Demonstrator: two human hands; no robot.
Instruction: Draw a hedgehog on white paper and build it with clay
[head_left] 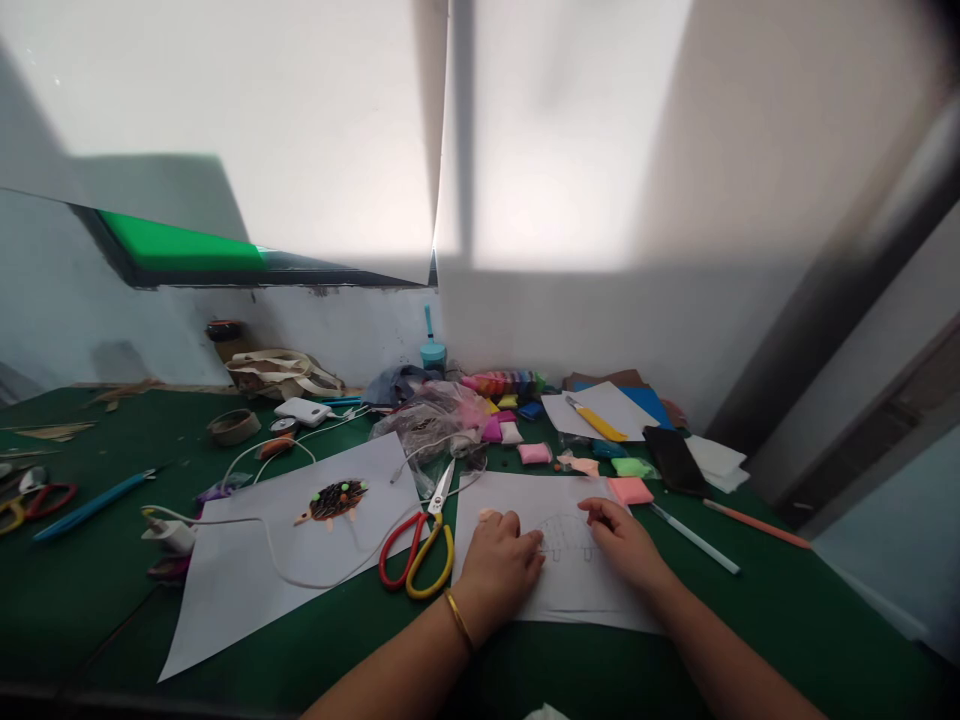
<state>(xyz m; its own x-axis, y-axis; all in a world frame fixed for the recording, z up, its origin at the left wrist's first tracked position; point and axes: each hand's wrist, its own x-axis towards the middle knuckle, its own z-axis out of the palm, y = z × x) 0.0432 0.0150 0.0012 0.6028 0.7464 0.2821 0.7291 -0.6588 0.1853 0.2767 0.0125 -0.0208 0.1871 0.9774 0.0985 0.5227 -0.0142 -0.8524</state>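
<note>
Currently, the white sheet (577, 597) with a pencil drawing (566, 534) lies just right of the red-and-yellow scissors (436, 511), on the green tabletop (810, 620). Close beside the scissors, the left hand (501, 565) rests on that sheet, fingers curled in by the drawing; whether they hold anything I cannot tell. A small peach lump (486, 515) shows at its far side. Farther right of the scissors, the right hand (626, 540) is at the drawing's other end, fingers bent and loosely parted by a narrow gap. Left of the scissors, a second sheet (232, 610) bears a dark, dotted animal figure (334, 502), with a white cable (271, 565) across it. Beyond the scissors, rightward, are a pink packet (535, 454) and a yellow cutter (600, 420).
</note>
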